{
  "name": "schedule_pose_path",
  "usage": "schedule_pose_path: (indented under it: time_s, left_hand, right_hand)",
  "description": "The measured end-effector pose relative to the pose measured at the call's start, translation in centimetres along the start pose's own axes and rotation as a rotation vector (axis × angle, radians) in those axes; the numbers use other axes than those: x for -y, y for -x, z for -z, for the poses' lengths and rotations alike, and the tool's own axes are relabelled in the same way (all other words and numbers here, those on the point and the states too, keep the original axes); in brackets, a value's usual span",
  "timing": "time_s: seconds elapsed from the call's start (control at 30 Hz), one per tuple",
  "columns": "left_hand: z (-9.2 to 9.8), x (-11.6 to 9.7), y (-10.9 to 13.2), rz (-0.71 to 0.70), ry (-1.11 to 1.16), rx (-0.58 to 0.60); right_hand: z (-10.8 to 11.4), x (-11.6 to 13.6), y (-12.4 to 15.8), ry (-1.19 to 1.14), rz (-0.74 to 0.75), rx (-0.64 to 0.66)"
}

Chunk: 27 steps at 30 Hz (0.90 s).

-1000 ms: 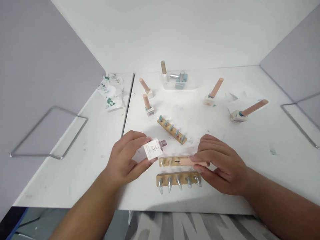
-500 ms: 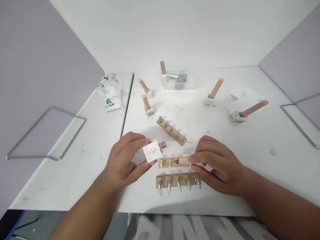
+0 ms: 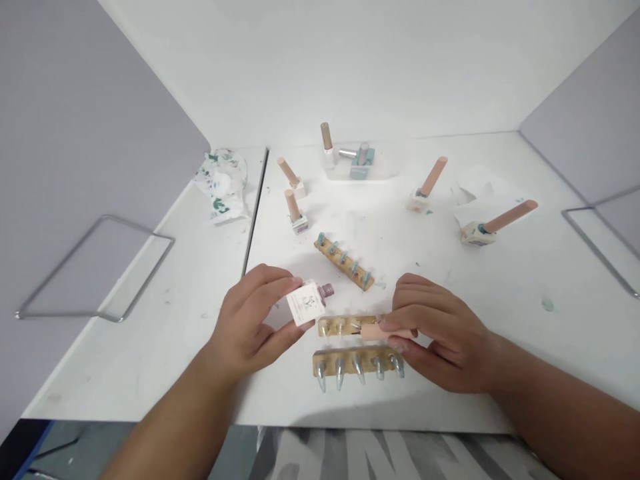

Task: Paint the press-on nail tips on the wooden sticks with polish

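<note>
In my left hand (image 3: 255, 313) is a white nail polish bottle (image 3: 306, 303), uncapped and tilted with its mauve neck to the right. My right hand (image 3: 440, 333) pinches the peach handle of a nail polish brush (image 3: 383, 332). The brush tip is at a clear false nail on the middle wooden strip (image 3: 330, 327); whether it touches is hard to see. My fingers hide that strip's right end. Just below lies a nearer strip (image 3: 367, 360) bearing several shiny silver-green nails. Behind, a slanted strip (image 3: 345, 263) carries several teal nails.
Peach-capped polish bottles (image 3: 300, 223) stand at back left and others (image 3: 477, 233) at right. A clear tray (image 3: 360, 172) at the back holds more bottles. Stained crumpled tissue (image 3: 225, 187) lies far left, white paper (image 3: 483, 193) at right. Metal wire frames (image 3: 120, 317) flank the table.
My right hand has shifted the brush slightly down and toward me, over the middle strip's edge. My left hand holds the bottle almost still.
</note>
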<state>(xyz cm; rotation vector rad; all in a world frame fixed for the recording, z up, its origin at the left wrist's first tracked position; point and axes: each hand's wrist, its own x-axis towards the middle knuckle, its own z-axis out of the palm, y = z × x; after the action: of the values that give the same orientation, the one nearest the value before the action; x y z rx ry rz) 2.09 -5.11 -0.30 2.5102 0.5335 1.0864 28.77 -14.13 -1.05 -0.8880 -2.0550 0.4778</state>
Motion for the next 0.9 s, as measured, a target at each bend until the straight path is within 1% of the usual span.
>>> schedule_pose_path:
  time_s: [0.07, 0.27, 0.5, 0.7, 0.9]
  left_hand:
    - [-0.02, 0.02, 0.01, -0.004, 0.003, 0.002]
    - [-0.1, 0.16, 0.27, 0.012, 0.018, 0.006]
    - [-0.16, 0.29, 0.26, 0.002, 0.028, 0.014]
    - [-0.09, 0.28, 0.36, 0.004, 0.024, 0.009]
    - [-0.14, 0.39, 0.43, 0.005, 0.012, 0.006]
  right_hand:
    - [-0.03, 0.03, 0.05, 0.02, -0.003, 0.011]
    - [-0.1, -0.03, -0.03, 0.068, -0.019, -0.039]
    - [-0.2, -0.18, 0.14, 0.138, -0.047, -0.061]
    - [-0.29, -0.02, 0.71, 0.163, -0.048, -0.082]
    - [-0.4, 0.17, 0.42, 0.166, -0.052, -0.096]
